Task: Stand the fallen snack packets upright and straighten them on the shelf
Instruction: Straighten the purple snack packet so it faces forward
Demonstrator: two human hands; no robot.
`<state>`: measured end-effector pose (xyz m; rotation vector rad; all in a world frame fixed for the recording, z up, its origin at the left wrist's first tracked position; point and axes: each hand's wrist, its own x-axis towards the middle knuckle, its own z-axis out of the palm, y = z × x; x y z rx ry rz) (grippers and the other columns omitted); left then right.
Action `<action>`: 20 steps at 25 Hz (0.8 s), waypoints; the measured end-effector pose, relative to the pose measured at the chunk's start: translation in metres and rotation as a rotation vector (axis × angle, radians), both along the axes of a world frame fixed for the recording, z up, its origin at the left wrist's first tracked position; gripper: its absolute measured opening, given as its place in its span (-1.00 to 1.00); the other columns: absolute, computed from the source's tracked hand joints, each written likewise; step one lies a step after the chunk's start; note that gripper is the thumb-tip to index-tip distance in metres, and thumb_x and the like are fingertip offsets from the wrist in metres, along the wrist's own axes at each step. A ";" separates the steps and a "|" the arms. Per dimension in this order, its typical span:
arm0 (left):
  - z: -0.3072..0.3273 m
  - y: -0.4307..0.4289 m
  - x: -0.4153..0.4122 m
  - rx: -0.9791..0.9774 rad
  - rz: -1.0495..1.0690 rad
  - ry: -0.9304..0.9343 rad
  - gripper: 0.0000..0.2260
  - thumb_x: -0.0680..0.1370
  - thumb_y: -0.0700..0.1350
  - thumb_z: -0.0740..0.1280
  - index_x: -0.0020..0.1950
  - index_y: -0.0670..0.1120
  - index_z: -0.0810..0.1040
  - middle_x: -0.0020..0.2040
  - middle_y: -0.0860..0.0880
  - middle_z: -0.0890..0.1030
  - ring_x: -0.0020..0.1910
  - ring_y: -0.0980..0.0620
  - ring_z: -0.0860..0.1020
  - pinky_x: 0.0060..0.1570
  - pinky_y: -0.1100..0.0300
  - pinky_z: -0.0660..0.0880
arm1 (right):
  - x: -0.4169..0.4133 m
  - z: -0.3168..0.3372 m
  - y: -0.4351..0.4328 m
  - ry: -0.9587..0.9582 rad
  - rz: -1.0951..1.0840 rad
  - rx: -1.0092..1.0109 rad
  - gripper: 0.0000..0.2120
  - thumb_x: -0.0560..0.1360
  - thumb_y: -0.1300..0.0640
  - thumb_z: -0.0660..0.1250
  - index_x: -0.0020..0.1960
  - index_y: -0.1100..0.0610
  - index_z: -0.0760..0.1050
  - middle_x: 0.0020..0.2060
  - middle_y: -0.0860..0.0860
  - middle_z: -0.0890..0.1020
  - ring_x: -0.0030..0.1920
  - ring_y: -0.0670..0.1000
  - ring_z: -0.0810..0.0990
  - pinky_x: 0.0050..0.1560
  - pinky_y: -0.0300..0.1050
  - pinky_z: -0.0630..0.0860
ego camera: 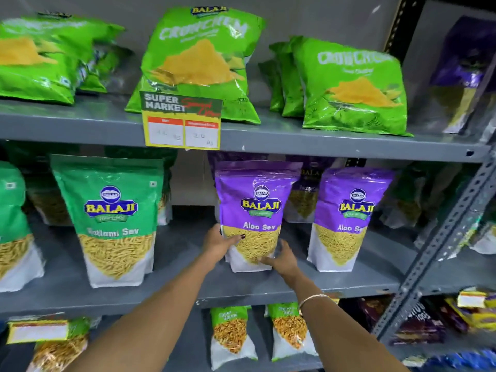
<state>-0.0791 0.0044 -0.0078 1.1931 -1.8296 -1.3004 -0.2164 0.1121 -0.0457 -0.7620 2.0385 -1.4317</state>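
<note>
A purple Aloo Sev packet stands upright on the grey middle shelf. My left hand grips its lower left side, thumb on the front. My right hand holds its lower right corner. A second purple Aloo Sev packet stands upright just to the right, and more purple packets sit behind both. To the left stands a green Ratlami Sev packet, leaning slightly.
Green Crunchem chip bags stand on the upper shelf, with a Super Market price tag clipped to its edge. Small green packets are on the lower shelf. A perforated metal upright bounds the right side.
</note>
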 end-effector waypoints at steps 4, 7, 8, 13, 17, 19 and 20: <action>-0.003 -0.003 -0.001 0.014 0.025 0.020 -0.66 0.36 -0.28 0.46 0.10 -0.30 0.53 0.11 -0.29 0.63 -0.05 -0.06 0.57 -0.11 0.19 0.39 | 0.002 0.004 -0.002 0.023 -0.017 -0.042 -0.43 0.26 0.36 0.51 0.22 0.36 0.40 -0.01 0.09 0.50 0.01 0.03 0.45 -0.03 -0.16 0.34; -0.002 -0.006 0.008 -0.010 0.020 0.009 -0.69 0.36 -0.32 0.45 0.08 -0.31 0.54 0.11 -0.29 0.64 -0.08 -0.02 0.54 -0.11 0.18 0.40 | 0.012 0.007 -0.001 0.058 -0.033 -0.037 -0.48 0.25 0.34 0.52 0.16 0.35 0.43 -0.05 0.09 0.50 -0.02 0.04 0.45 -0.04 -0.16 0.37; -0.001 -0.007 0.012 -0.028 0.016 -0.009 -0.69 0.36 -0.31 0.46 0.07 -0.31 0.55 0.10 -0.28 0.64 -0.06 -0.06 0.58 -0.11 0.18 0.40 | 0.016 0.007 -0.002 0.054 -0.040 -0.036 -0.49 0.24 0.33 0.53 0.14 0.33 0.45 -0.06 0.10 0.52 -0.01 0.06 0.47 -0.02 -0.11 0.42; -0.001 -0.021 0.033 -0.094 0.014 -0.071 -0.69 0.34 -0.21 0.49 0.04 -0.26 0.57 0.09 -0.24 0.66 0.05 -0.16 0.62 -0.09 0.08 0.49 | 0.034 0.007 -0.011 0.049 -0.042 -0.006 -0.43 0.22 0.30 0.55 0.18 0.30 0.45 -0.02 0.08 0.53 0.03 0.06 0.49 0.14 -0.01 0.47; 0.001 -0.020 0.038 -0.093 0.007 -0.083 -0.68 0.33 -0.17 0.50 0.02 -0.24 0.58 0.05 -0.22 0.68 0.03 -0.16 0.63 -0.10 0.11 0.47 | 0.040 0.007 -0.010 0.052 -0.074 -0.006 -0.40 0.23 0.29 0.55 0.21 0.31 0.43 0.05 0.13 0.55 0.06 0.09 0.51 0.12 -0.02 0.47; -0.001 -0.021 0.038 -0.086 -0.020 -0.066 -0.59 0.24 -0.06 0.52 0.00 -0.23 0.59 0.03 -0.22 0.69 0.02 -0.16 0.64 -0.05 0.05 0.55 | 0.040 0.005 -0.009 0.049 -0.077 -0.003 -0.39 0.22 0.28 0.56 0.21 0.31 0.43 0.03 0.13 0.55 0.00 0.06 0.49 0.05 -0.10 0.45; -0.004 -0.024 0.037 -0.095 -0.023 -0.053 -0.50 0.16 0.03 0.50 -0.01 -0.22 0.60 0.01 -0.22 0.69 0.02 -0.17 0.64 -0.01 -0.03 0.57 | 0.041 0.006 -0.008 0.056 -0.082 0.005 -0.38 0.22 0.28 0.56 0.22 0.31 0.42 0.01 0.12 0.55 -0.01 0.04 0.48 0.03 -0.13 0.43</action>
